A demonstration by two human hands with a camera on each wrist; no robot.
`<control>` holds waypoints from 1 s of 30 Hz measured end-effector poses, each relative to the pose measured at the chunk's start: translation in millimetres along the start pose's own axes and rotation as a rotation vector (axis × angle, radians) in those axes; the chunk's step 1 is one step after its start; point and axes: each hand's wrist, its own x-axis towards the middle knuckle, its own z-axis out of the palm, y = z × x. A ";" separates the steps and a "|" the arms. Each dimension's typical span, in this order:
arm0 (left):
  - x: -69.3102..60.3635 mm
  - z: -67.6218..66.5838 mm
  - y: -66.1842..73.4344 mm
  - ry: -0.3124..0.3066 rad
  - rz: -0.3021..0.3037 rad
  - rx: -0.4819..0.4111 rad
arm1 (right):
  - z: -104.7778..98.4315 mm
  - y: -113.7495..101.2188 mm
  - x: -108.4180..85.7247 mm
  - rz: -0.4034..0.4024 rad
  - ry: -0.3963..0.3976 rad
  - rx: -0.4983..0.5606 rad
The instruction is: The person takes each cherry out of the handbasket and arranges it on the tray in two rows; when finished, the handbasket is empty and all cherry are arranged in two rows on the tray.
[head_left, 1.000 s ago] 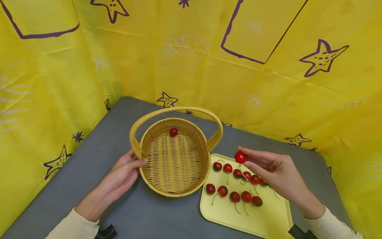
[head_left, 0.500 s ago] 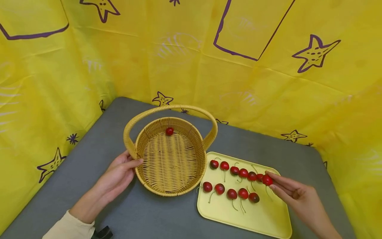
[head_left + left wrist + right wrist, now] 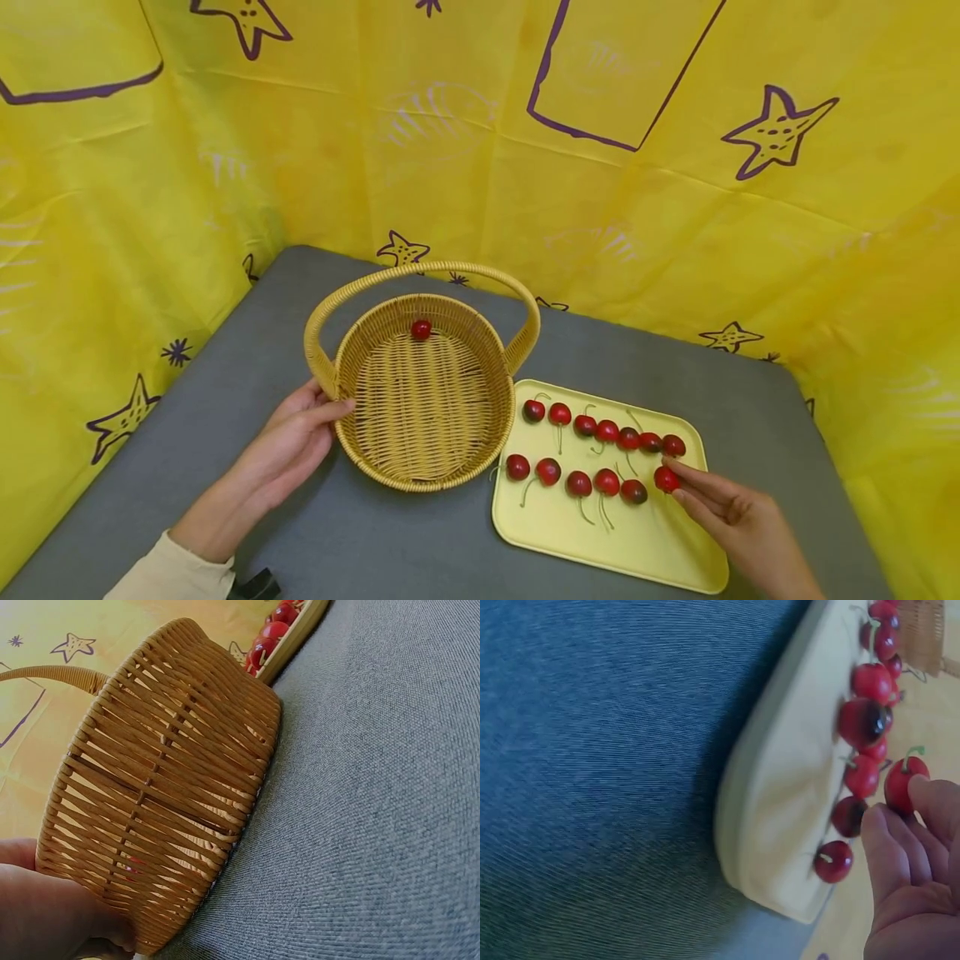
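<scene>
My left hand [image 3: 288, 446] grips the left side of a round woven basket [image 3: 517, 400], thumb over the rim and fingers outside near the foot of the handle. One red cherry [image 3: 422, 330] lies inside against the basket's far wall. Over the right part of a pale yellow tray [image 3: 600, 560], my right hand [image 3: 742, 521] pinches a cherry [image 3: 666, 479] between thumb and fingers. In the right wrist view this held cherry [image 3: 904, 780] shows a short green stem. Two rows of cherries with stems lie on the tray, the far row [image 3: 628, 439] longer than the near row [image 3: 578, 484].
The tray's left edge sits close beside the basket on a grey tabletop [image 3: 360, 542]. The basket's arched handle [image 3: 420, 268] stands upright. Yellow cloth [image 3: 450, 167] with starfish drawings hangs around the back and sides.
My right hand has carried its cherry from above the tray's far edge rightward, then nearer to me, away from the far row's end. The left hand keeps its grip; the view has shifted slightly.
</scene>
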 end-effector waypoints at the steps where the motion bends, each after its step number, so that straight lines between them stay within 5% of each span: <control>1: 0.0 -0.1 0.0 -0.001 -0.002 0.000 | 1.0 1.4 -0.7 0.011 0.002 -0.009; 17: -1.0 -2.9 -0.7 -0.013 0.000 0.008 | 9.7 15.6 -4.9 0.072 -0.006 -0.093; 30: -0.2 -3.4 0.6 -0.018 -0.011 0.001 | 13.4 16.0 -6.8 0.018 0.013 -0.230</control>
